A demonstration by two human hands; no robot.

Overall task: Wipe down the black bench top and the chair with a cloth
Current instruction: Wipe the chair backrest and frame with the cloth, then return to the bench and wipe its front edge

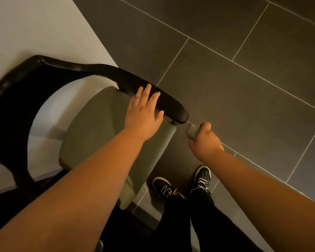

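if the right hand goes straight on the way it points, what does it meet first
Probably the rounded front end of the glossy black chair armrest: the right hand, gripping a crumpled grey cloth, points at it, though depth is unclear.

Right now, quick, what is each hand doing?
Left hand: open, fingers straight, on the curved black chair armrest.
Right hand: closed, gripping a crumpled grey cloth.
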